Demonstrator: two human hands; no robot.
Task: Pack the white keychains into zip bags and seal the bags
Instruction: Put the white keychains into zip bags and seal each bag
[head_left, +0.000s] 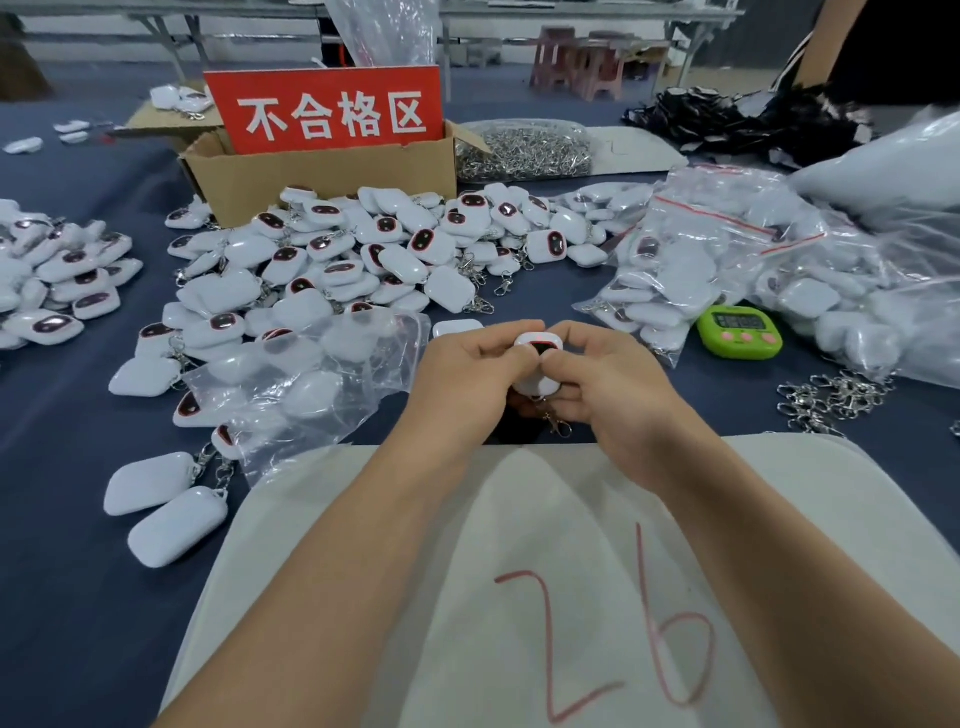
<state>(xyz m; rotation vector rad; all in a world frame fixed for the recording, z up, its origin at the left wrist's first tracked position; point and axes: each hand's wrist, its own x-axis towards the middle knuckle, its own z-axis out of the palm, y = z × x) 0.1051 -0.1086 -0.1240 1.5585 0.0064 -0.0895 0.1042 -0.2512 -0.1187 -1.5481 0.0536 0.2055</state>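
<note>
Both hands pinch one white keychain (535, 364)
Left hand (467, 379) and right hand (602, 384) grip it above the worktop (78, 597).

Worktop (78, 597) is covered in dark blue cloth. Centre: a large loose pile of white keychains (363, 260), touching the front of an open cardboard box (322, 176) that carries a red sign (327, 109). Left edge: a second keychain pile (57, 280), apart from the first. Near left: clear zip bags (322, 364) lying over several keychains, with two loose keychains (156, 504) just beside them. Right of the box: a heap of metal clasps (524, 150). Right side: bagged keychains (691, 260) stacked, a green timer (740, 332) just beside them, and loose clasps (831, 400) nearer the edge.
</note>
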